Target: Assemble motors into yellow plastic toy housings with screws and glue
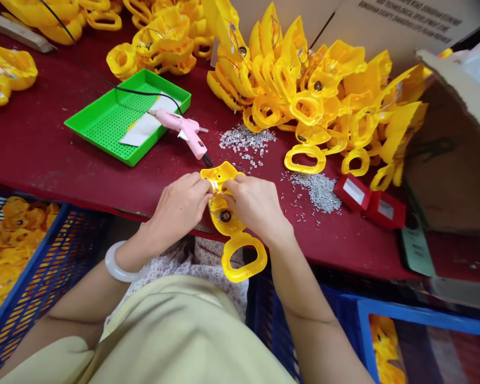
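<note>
Between my hands is a yellow plastic toy shell (229, 221), its hollow inside facing up, with a dark round part and thin wires in it. A ring-shaped handle at its lower end hangs past the table's front edge. My left hand (186, 200) has its fingers closed on the shell's left rim. From the other side my right hand (258, 202) pinches into the upper middle of the shell; its fingertips are partly hidden, and whether they hold a small part I cannot tell. Beyond the shell lies a pink glue gun (184, 128), its nozzle over a green tray's edge.
The green perforated tray (104, 117) holds white paper. Small clear pieces (248, 138) and loose screws (318, 192) lie in heaps near red boxes (370, 202). Yellow shells (312, 101) are piled behind. Blue crates (36, 282) flank me below the table (64, 165). A black cord crosses the tray.
</note>
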The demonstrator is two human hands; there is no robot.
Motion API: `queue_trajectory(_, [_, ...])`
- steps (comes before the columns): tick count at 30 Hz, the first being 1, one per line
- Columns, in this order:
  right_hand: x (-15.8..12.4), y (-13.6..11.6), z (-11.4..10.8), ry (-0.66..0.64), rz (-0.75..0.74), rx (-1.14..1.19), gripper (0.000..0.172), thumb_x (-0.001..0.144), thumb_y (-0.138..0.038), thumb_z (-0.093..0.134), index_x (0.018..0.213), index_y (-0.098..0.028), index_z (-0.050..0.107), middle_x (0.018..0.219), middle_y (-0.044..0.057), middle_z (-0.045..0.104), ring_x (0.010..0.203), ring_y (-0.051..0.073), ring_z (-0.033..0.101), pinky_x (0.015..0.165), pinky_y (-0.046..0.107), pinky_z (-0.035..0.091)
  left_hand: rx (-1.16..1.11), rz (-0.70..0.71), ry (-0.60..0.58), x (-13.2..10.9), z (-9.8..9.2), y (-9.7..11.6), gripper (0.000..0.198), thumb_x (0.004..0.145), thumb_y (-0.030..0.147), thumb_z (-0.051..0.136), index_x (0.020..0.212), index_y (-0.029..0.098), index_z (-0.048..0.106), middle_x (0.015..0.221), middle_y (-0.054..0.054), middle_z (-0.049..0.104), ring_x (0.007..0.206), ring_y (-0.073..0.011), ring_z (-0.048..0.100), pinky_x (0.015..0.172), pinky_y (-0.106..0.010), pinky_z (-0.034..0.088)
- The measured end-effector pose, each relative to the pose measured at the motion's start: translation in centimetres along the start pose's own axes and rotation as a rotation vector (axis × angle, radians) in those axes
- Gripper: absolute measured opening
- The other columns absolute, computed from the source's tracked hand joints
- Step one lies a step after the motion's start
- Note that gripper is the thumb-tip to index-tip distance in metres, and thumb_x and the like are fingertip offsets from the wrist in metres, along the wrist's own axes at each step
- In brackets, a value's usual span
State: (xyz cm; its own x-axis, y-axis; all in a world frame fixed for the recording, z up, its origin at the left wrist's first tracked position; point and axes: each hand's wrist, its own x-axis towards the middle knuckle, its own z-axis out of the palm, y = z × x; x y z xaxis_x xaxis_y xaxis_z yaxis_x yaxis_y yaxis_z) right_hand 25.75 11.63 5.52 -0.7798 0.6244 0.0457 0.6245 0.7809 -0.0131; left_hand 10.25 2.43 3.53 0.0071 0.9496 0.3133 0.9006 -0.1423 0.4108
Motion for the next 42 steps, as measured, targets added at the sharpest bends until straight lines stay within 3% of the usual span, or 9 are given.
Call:
queue_trajectory(3, [0.1, 0.0, 0.0, 0.033, 0.003, 0.002, 0.018, 0.088, -0.017, 0.052, 0.08, -0.016, 0.068, 0.078, 0.007, 0.068, 0.062, 0.015, 0.055, 0.052, 0.031, 0.021, -0.056, -0.031, 0.074, 0.0, 0.2, 0.1, 0.014, 0.094, 0.015, 0.048, 0.091, 0.014, 0.061, 0.089, -0.006, 0.065, 0.083, -0.019, 0.061, 0.072, -0.03, 0.046])
queue_trajectory(6, [0.1, -0.1, 0.1, 0.246, 0.088, 0.095, 0.02, 0.093, -0.021, 0.05, 0.083, -0.016, 0.067, 0.08, 0.007, 0.07, 0.068, 0.015, 0.059, 0.055, 0.03, 0.03, -0.17, -0.094, 0.194, 0.0, 0.2, 0.5, 0.009, 0.092, 0.016, 0.053, 0.09, 0.015, 0.062, 0.085, -0.004, 0.068, 0.075, -0.0162, 0.064, 0.067, -0.027, 0.045])
queue_trajectory(12, [0.2, -0.6, 0.8, 0.537, 0.116, 0.627, 0.012, 0.092, -0.022, 0.054, 0.102, -0.02, 0.06, 0.095, 0.003, 0.073, 0.082, 0.014, 0.069, 0.068, 0.027, 0.051, -0.503, -0.279, 0.268, 0.7, 0.3, 1.0, 0.006, 0.085, 0.018, 0.06, 0.089, 0.018, 0.064, 0.083, 0.0, 0.072, 0.068, -0.0122, 0.066, 0.064, -0.022, 0.049])
queue_trajectory(18, [-1.1, -0.6, 1.3, 0.444, 0.302, 0.818, 0.012, 0.089, -0.031, 0.06, 0.092, -0.019, 0.061, 0.083, 0.002, 0.074, 0.072, 0.015, 0.07, 0.066, 0.028, 0.053, -0.777, -0.402, 0.232, 1.3, 0.8, 1.0, 0.005, 0.081, 0.021, 0.063, 0.082, 0.017, 0.063, 0.081, -0.002, 0.073, 0.073, -0.0154, 0.069, 0.064, -0.024, 0.054])
queue_trajectory(21, [-1.4, -0.6, 1.8, 0.284, 0.289, 1.023, 0.016, 0.089, -0.032, 0.06, 0.098, -0.019, 0.062, 0.083, 0.003, 0.075, 0.074, 0.016, 0.072, 0.064, 0.027, 0.053, -0.723, -0.373, 0.208, 1.3, 1.0, 1.1, 0.004, 0.082, 0.021, 0.062, 0.082, 0.017, 0.062, 0.079, -0.001, 0.071, 0.07, -0.014, 0.068, 0.062, -0.023, 0.051])
queue_trajectory(25, [-1.2, -0.3, 2.4, 0.341, 0.298, 1.108, 0.014, 0.086, -0.027, 0.063, 0.097, -0.019, 0.062, 0.089, 0.002, 0.074, 0.08, 0.014, 0.071, 0.071, 0.027, 0.054, -0.432, -0.237, 0.204, 1.0, 1.1, 1.3, 0.006, 0.085, 0.017, 0.056, 0.086, 0.018, 0.062, 0.083, -0.001, 0.07, 0.069, -0.0128, 0.064, 0.062, -0.024, 0.047])
queue_trajectory(33, [-1.6, 0.8, 1.8, 0.495, 0.128, 0.527, 0.011, 0.088, -0.017, 0.06, 0.094, -0.022, 0.067, 0.085, 0.001, 0.072, 0.078, 0.016, 0.058, 0.069, 0.03, 0.047, -0.064, 0.198, 0.573, 0.0, -1.3, 3.7, 0.019, 0.086, 0.014, 0.056, 0.103, 0.022, 0.056, 0.106, -0.006, 0.069, 0.106, -0.0229, 0.061, 0.092, -0.04, 0.05])
queue_trajectory(37, [-1.7, 0.7, 1.8, 0.553, 0.029, 0.558, 0.01, 0.091, -0.018, 0.058, 0.094, -0.022, 0.067, 0.085, 0.001, 0.071, 0.077, 0.015, 0.058, 0.067, 0.029, 0.047, -0.032, 0.165, 0.376, 1.1, -0.6, 3.3, 0.031, 0.088, 0.019, 0.056, 0.119, 0.018, 0.053, 0.119, -0.008, 0.066, 0.122, -0.0263, 0.055, 0.109, -0.049, 0.035])
queue_trajectory(42, [-2.1, 0.3, 2.0, 0.52, 0.191, 0.921, 0.013, 0.088, -0.018, 0.062, 0.1, -0.021, 0.065, 0.091, 0.001, 0.073, 0.081, 0.013, 0.068, 0.07, 0.028, 0.051, -0.069, 0.075, 0.321, 2.0, 2.2, 1.4, 0.007, 0.09, 0.013, 0.053, 0.093, 0.017, 0.058, 0.098, -0.005, 0.07, 0.1, -0.0206, 0.064, 0.102, -0.044, 0.037])
